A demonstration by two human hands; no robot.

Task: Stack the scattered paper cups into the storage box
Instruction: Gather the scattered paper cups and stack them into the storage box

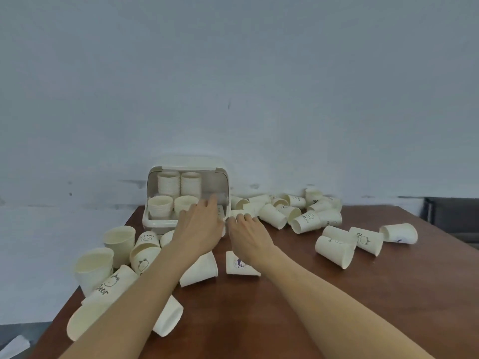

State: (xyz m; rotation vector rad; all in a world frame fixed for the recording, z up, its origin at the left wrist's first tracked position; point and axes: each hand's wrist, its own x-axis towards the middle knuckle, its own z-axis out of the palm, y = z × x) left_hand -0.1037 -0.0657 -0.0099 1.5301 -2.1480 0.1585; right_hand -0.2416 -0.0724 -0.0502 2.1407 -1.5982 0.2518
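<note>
Near the brown wooden table's point(285, 320) far edge, the cream plastic storage box point(155, 224) holds stacks. The left hand point(199, 229) reaches in, fingers loose; the right hand point(246, 237) curls over a thin white paper cup point(237, 213). Cups likely crush easily: hold near the rim.

We see brown wooden tabletop point(259, 320) set against pale wall. Cream box point(158, 224) stands at its far edge, open side toward us, cup stacks point(168, 185) inside. Loose paper cups lie straight on wood: left cluster point(121, 255), some upright, most tipped, near left edge; far-right heap point(298, 211) just beside box; three cups point(360, 240) on their sides further right, apart from heap. Near centre, two more: plain cup point(201, 270) on its side, printed cup point(239, 264) just beside it.
</note>
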